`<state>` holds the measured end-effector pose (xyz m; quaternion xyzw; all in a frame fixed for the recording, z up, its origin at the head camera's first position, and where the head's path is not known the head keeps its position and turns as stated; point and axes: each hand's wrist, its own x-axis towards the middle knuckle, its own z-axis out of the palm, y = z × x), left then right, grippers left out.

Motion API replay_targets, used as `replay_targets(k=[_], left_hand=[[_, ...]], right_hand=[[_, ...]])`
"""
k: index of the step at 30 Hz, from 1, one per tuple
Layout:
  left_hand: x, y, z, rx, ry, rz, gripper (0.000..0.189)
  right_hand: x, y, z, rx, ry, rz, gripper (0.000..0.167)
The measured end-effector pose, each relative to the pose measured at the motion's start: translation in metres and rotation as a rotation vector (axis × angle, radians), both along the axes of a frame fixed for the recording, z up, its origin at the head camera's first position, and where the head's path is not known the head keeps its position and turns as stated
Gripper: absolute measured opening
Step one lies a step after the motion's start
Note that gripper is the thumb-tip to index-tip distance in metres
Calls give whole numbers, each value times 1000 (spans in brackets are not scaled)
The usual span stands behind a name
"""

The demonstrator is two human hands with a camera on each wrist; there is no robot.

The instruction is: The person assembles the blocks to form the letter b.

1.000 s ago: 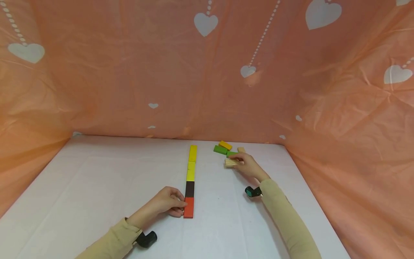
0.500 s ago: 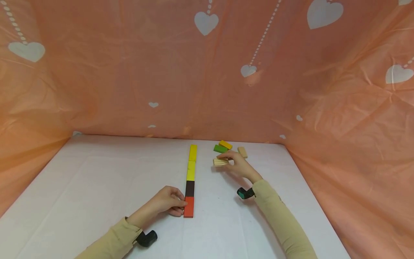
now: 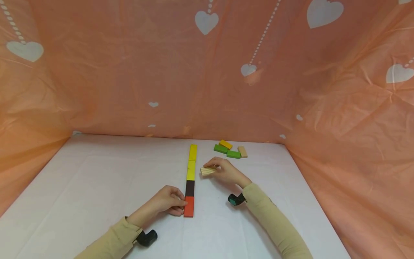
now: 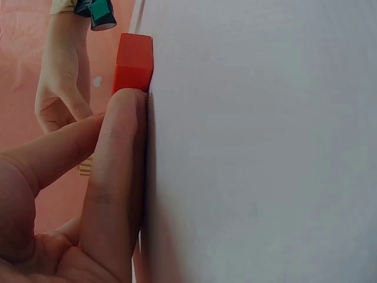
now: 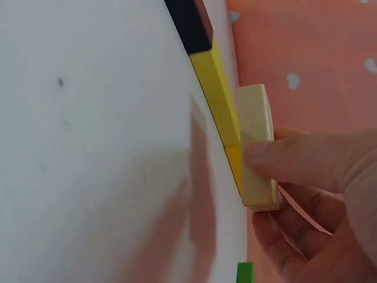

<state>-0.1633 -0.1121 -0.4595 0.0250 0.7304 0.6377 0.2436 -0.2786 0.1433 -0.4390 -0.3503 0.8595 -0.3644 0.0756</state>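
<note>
Right hand (image 3: 229, 172): thumb-and-finger grip pinches pale wooden block (image 3: 208, 171), aloft just right of nearer yellow block (image 3: 191, 170), long axis roughly crosswise to that block's. Left hand (image 3: 167, 200) touches red block (image 3: 189, 208); whether pinching, cannot tell.

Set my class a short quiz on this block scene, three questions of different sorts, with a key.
1. True or false: the right hand holds a blue block.
2. Which block in the row does the left hand touch?
a) the dark one
b) the red one
c) the far yellow one
3. How many green blocks lie to the right of the row in the head view?

Key: 1. False; it holds a plain wood block. 2. b. 3. Two.
</note>
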Motion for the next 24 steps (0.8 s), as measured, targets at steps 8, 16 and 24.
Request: replay_targets(k=[8, 16, 24], left_hand=[[0, -1, -2, 9, 8, -8, 19], [0, -2, -3, 8, 12, -13, 19], [-1, -1, -2, -2, 12, -3, 19]], right_hand=[[3, -9, -9, 11, -53, 48, 33], [3, -13, -14, 22, -71, 53, 35], [5, -16, -16, 14, -119, 33, 34]])
